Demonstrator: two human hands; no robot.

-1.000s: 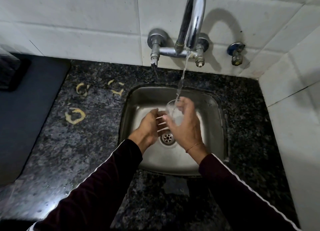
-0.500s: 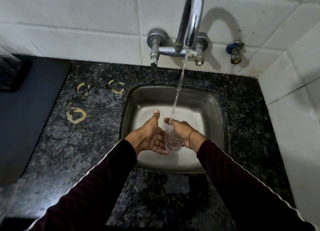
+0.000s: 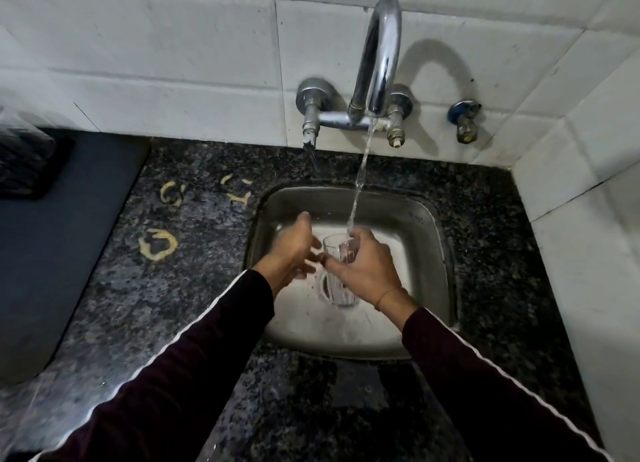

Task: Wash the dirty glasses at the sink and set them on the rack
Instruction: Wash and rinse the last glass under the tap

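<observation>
A clear glass mug (image 3: 341, 274) with a handle stands upright over the steel sink (image 3: 429, 226), and my right hand (image 3: 363, 271) grips it round its side. Water streams from the chrome tap (image 3: 379, 63) down onto the mug's rim and my right fingers. My left hand (image 3: 294, 250) hovers just left of the mug with fingers loosely spread, holding nothing; its fingertips are close to the handle.
Dark speckled granite counter (image 3: 194, 288) surrounds the sink, with yellowish ring stains (image 3: 157, 245) on its left part. A dark mat (image 3: 52, 253) covers the far left, with a black object (image 3: 20, 156) at its back. White tiled walls close the back and right.
The mug has turned from mouth-down and low to upright under the stream. My right hand rose and now grips it from the side; my left hand has come off the glass.
</observation>
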